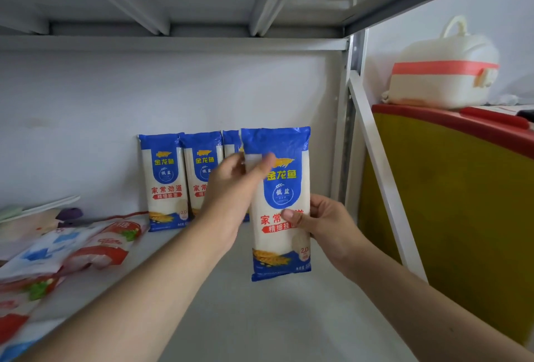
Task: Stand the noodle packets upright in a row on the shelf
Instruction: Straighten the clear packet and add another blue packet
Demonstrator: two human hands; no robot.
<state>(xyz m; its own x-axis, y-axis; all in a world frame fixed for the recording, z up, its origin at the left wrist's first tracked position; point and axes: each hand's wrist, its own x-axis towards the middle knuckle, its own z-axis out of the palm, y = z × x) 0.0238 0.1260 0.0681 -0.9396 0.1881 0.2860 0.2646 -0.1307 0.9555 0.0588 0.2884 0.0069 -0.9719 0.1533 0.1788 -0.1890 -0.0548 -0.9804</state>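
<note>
A blue and white noodle packet [278, 188] is held upright above the grey shelf [260, 318], in front of the row. My left hand [231, 197] grips its upper left edge, thumb on the front. My right hand [320, 226] grips its right side lower down. Three like packets stand upright against the back wall: one at the left [163, 182], a second [202, 165] beside it, and a third [231, 145] mostly hidden behind my left hand and the held packet.
Red, white and blue bags [72, 249] lie flat on the shelf's left part. The shelf's right upright post [346, 130] stands close to the held packet. Beyond it sit a yellow and red cabinet [448, 202] and a white container [442, 78].
</note>
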